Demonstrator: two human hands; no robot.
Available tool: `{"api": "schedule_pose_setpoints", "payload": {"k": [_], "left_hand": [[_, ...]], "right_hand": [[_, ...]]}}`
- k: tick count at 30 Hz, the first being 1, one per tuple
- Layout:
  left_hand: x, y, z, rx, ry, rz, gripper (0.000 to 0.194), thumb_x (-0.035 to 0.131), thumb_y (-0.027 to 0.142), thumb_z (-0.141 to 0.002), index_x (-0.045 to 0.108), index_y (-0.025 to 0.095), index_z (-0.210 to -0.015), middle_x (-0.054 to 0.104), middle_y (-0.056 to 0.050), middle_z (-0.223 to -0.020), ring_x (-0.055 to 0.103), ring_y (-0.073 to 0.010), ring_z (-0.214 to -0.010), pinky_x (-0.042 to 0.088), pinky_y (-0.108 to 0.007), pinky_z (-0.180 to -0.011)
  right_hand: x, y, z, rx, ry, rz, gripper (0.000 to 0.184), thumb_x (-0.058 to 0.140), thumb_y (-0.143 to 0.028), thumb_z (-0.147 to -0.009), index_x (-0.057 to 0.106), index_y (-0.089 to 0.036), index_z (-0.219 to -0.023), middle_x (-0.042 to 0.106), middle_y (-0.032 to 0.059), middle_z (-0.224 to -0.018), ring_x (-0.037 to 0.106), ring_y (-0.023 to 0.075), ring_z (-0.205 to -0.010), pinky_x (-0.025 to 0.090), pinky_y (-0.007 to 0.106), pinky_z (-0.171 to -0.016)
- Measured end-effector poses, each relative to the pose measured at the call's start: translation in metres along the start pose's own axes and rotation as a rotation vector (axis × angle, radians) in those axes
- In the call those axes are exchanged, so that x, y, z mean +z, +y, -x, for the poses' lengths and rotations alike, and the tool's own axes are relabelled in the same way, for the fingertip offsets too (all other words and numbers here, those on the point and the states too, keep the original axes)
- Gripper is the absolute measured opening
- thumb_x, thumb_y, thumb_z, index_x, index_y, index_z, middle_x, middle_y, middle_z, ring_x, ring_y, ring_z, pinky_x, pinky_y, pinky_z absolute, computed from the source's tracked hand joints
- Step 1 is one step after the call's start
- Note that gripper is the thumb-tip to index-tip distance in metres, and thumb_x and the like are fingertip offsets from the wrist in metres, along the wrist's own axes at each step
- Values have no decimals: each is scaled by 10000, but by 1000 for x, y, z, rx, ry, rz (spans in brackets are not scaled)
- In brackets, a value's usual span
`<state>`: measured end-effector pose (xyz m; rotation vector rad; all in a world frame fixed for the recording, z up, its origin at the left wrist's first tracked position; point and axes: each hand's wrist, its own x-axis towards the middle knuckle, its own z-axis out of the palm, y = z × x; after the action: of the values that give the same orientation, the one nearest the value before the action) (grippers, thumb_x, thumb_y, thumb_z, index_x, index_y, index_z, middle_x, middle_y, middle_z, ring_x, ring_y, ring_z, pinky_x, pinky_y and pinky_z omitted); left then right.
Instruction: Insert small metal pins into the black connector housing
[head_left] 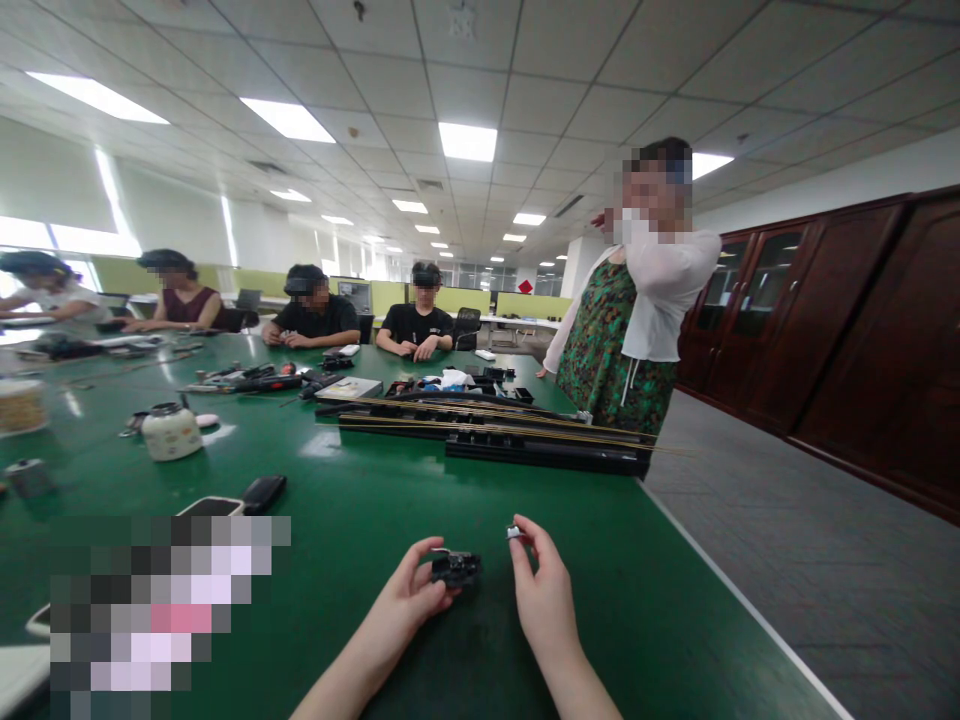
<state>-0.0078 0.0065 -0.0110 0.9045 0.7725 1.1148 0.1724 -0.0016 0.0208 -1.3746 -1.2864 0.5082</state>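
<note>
Fingers and thumb of my left hand (pixel 420 590) grip a small black mechanical part (pixel 457 568) with a thin metal strip along its top. I cannot make out its exact kind. To the right, my right hand (pixel 541 580) pinches a small white and silver piece (pixel 513 532) between thumb and index finger. The two pieces are apart, both held a little above the green table (pixel 405 500).
Beyond my hands lie long black rails (pixel 547 455) with thin brass-coloured rods (pixel 495 430). A white jar (pixel 172 432), a dark wallet-like item (pixel 264 493) and a phone (pixel 210 507) are on the left. Several people sit across the table; one person (pixel 622 320) stands at right.
</note>
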Motion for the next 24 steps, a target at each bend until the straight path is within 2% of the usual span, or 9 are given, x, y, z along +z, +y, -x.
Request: {"api": "schedule_pose_setpoints", "payload": {"k": [14, 24], "left_hand": [[1, -1, -1, 4, -13, 4, 613, 759, 304, -590, 456, 236, -1119, 664, -91, -1023, 635, -221, -860, 435, -313, -757], [2, 1, 1, -5, -5, 29, 598, 764, 310, -581, 474, 236, -1099, 665, -88, -1017, 626, -241, -921, 432, -339, -810]], "right_hand": [[4, 8, -1, -4, -42, 41, 327, 494, -331, -765, 592, -192, -1044, 642, 86, -1048, 595, 225, -968, 466, 366, -868], [9, -8, 11, -69, -232, 75, 233, 553, -280, -726, 643, -217, -932, 662, 57, -926, 603, 214, -909, 466, 348, -851]]}}
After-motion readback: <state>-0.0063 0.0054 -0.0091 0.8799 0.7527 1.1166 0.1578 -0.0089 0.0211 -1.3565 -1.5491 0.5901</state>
